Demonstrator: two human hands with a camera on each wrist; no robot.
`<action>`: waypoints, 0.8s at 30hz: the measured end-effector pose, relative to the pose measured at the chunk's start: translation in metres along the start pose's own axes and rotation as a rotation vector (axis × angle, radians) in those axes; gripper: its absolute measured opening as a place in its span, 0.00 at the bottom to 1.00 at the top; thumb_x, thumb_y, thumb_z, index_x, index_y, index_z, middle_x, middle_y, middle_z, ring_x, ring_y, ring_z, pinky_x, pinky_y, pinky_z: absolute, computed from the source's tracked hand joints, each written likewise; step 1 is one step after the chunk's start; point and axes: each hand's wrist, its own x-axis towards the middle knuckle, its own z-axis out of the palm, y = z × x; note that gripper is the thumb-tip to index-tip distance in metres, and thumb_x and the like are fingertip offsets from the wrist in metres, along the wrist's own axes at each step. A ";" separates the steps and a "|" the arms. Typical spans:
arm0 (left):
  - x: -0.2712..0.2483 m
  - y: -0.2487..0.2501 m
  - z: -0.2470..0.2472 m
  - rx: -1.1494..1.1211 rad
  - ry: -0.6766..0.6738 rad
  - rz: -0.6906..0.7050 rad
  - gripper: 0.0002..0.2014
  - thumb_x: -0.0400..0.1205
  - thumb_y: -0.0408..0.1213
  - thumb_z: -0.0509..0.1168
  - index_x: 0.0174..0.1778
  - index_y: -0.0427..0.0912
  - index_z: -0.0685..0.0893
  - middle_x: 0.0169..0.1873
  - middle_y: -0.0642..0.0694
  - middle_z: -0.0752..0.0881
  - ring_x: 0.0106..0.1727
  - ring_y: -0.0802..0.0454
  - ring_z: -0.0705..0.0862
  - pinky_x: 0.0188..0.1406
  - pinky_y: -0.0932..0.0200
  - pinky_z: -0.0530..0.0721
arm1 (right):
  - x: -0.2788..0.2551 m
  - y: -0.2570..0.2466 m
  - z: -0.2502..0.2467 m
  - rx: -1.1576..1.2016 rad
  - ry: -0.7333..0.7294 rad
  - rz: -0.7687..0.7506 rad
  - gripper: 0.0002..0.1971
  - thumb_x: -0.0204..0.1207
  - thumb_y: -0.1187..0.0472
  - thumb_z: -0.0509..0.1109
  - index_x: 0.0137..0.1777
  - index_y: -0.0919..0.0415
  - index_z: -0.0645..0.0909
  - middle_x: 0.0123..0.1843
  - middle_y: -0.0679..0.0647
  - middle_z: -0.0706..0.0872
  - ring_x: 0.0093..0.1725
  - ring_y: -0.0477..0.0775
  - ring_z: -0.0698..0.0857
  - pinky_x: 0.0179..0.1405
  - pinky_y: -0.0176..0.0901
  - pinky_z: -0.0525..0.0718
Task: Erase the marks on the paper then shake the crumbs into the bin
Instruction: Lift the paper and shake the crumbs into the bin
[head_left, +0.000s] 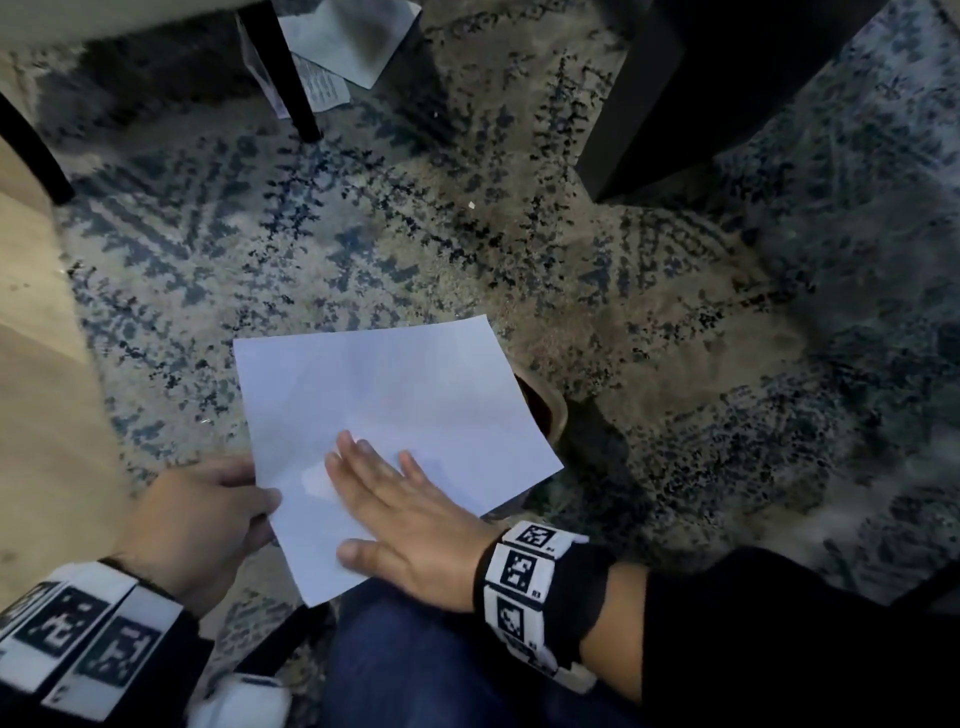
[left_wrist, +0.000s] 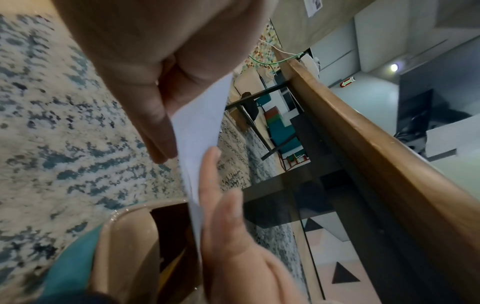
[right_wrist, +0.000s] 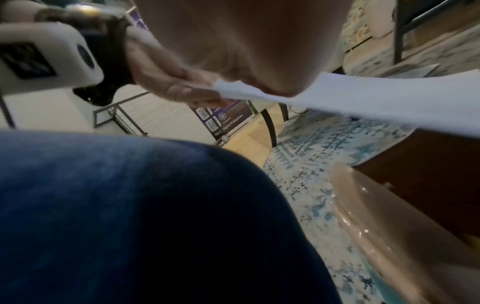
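While the left hand (head_left: 208, 519) pinches the near left edge of the paper (head_left: 395, 415), the right hand (head_left: 405, 525) lies flat on the sheet, fingers straight. Beneath the paper's far right side, the beige bin (head_left: 550, 410) stands on the patterned rug (head_left: 363, 234).

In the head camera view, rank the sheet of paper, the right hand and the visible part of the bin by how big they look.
1. Paper, largest.
2. Right hand, nearer the camera than the bin.
3. Bin, only a sliver of rim shows beside the paper.
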 end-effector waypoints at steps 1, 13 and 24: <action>-0.004 0.000 0.003 -0.016 -0.020 0.006 0.13 0.77 0.17 0.55 0.46 0.33 0.83 0.41 0.39 0.86 0.37 0.47 0.86 0.21 0.68 0.85 | -0.001 0.004 0.002 0.005 -0.006 0.001 0.31 0.87 0.46 0.47 0.75 0.48 0.25 0.78 0.44 0.23 0.79 0.40 0.25 0.76 0.40 0.24; -0.028 -0.009 -0.007 0.028 0.066 0.016 0.13 0.74 0.15 0.56 0.35 0.34 0.82 0.42 0.38 0.87 0.47 0.38 0.85 0.38 0.54 0.84 | -0.017 0.083 0.011 0.227 -0.040 0.426 0.31 0.88 0.47 0.44 0.83 0.52 0.31 0.83 0.46 0.27 0.80 0.40 0.30 0.82 0.51 0.34; -0.040 -0.005 0.009 -0.016 0.083 -0.024 0.15 0.74 0.14 0.57 0.31 0.37 0.80 0.35 0.38 0.90 0.42 0.41 0.84 0.33 0.55 0.88 | -0.013 0.086 0.008 0.135 -0.089 0.483 0.31 0.88 0.47 0.44 0.84 0.54 0.34 0.84 0.47 0.30 0.82 0.44 0.33 0.80 0.48 0.32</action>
